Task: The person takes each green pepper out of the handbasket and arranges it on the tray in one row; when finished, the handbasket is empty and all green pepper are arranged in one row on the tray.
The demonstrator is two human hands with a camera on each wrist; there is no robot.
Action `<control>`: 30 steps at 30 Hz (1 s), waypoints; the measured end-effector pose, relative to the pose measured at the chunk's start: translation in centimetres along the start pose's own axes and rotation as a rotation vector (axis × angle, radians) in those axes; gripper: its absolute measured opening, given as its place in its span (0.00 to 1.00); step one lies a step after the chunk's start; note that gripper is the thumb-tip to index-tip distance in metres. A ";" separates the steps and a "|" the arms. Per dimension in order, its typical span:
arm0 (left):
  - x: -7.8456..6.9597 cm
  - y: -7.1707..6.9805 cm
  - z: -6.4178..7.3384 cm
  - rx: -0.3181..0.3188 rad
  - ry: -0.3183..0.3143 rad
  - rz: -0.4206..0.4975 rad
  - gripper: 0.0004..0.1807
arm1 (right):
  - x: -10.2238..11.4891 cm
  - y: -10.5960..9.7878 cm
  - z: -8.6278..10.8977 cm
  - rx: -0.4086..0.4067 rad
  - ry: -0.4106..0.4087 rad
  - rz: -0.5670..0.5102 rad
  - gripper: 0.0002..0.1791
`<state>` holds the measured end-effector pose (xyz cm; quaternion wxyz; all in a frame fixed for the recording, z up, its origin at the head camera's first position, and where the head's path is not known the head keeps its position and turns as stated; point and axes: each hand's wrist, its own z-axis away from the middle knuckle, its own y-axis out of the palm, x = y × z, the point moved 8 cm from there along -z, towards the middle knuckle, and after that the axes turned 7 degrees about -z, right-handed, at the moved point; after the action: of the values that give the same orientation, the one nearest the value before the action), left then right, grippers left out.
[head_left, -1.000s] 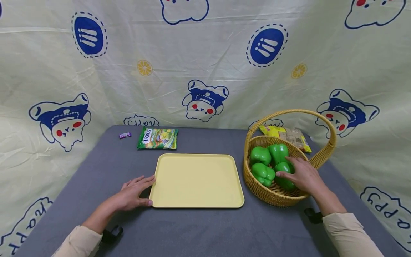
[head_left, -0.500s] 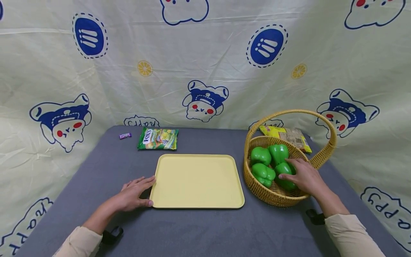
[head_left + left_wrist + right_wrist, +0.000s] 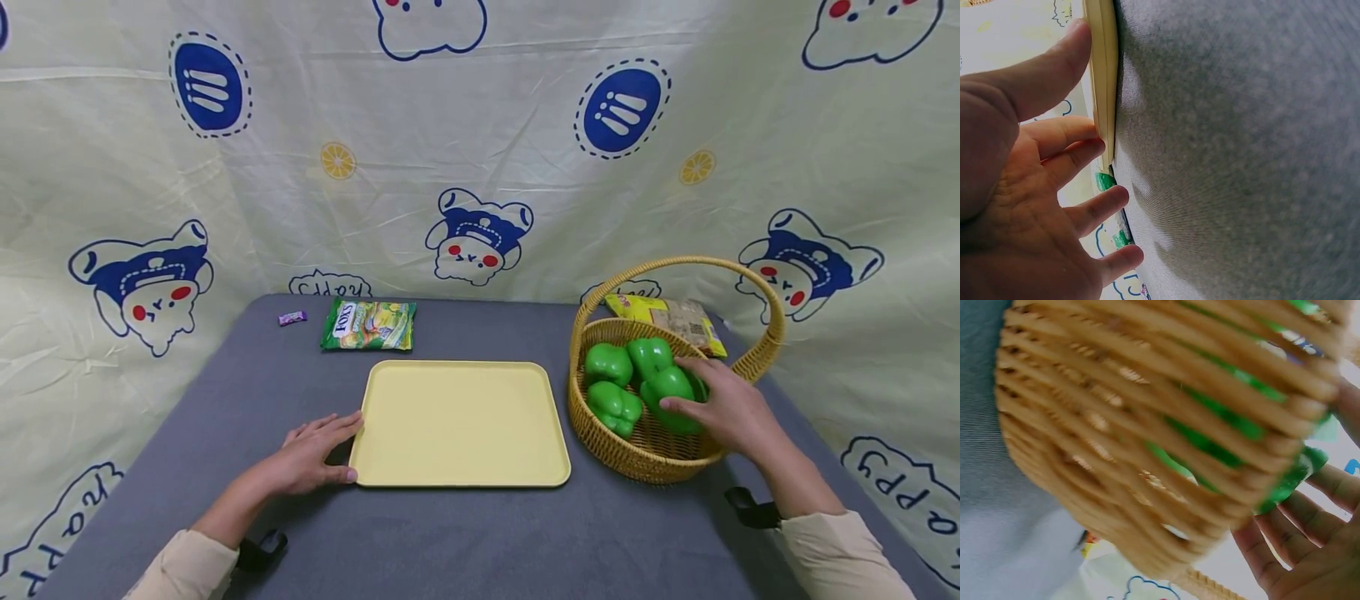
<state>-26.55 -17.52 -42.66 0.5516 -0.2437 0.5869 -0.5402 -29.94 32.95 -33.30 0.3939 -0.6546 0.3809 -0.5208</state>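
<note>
A woven basket [image 3: 637, 465] with a tall arched handle stands on the right and holds several green bell peppers [image 3: 609, 365]. My right hand [image 3: 738, 412] reaches over its right rim and grips one green bell pepper [image 3: 670, 398] between thumb and fingers. That pepper is raised a little above the basket floor. In the right wrist view the basket wall [image 3: 1147, 412] covers much of it. My left hand [image 3: 311, 454] touches the left edge of a pale yellow tray [image 3: 461, 423] with thumb and fingertips. Its fingers [image 3: 1060, 165] are spread and fairly straight.
A green snack packet [image 3: 370, 324] lies behind the tray, with a small purple-wrapped sweet [image 3: 292, 317] to its left. Behind the basket is a yellow packet [image 3: 667, 317], partly hidden. A patterned cloth hangs behind the grey table [image 3: 450, 542].
My right hand has moved slightly right and upward, and the bell pepper in its grip has risen with it. The left hand and the tray have stayed in place.
</note>
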 end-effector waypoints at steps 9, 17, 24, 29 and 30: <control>-0.1 0.1 0.2 0.001 0.006 0.007 0.46 | 2.4 -2.1 1.1 -0.109 -0.074 -0.047 0.43; 0.0 0.0 0.1 -0.012 0.001 0.006 0.46 | 5.2 -2.8 2.0 -0.138 -0.136 -0.103 0.42; -0.3 0.0 0.4 -0.023 0.024 -0.012 0.45 | 8.3 -2.7 2.9 -0.198 -0.266 -0.168 0.39; -0.1 0.0 0.2 -0.025 0.019 -0.008 0.45 | 10.4 -1.9 3.2 -0.239 -0.376 -0.162 0.38; 0.0 0.0 0.2 -0.027 0.021 -0.008 0.45 | 10.8 -1.7 3.2 -0.244 -0.395 -0.161 0.39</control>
<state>-26.37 -17.54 -42.63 0.5400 -0.2478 0.5990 -0.5368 -24.80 24.20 -28.13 0.3359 -0.8147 0.3033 -0.3626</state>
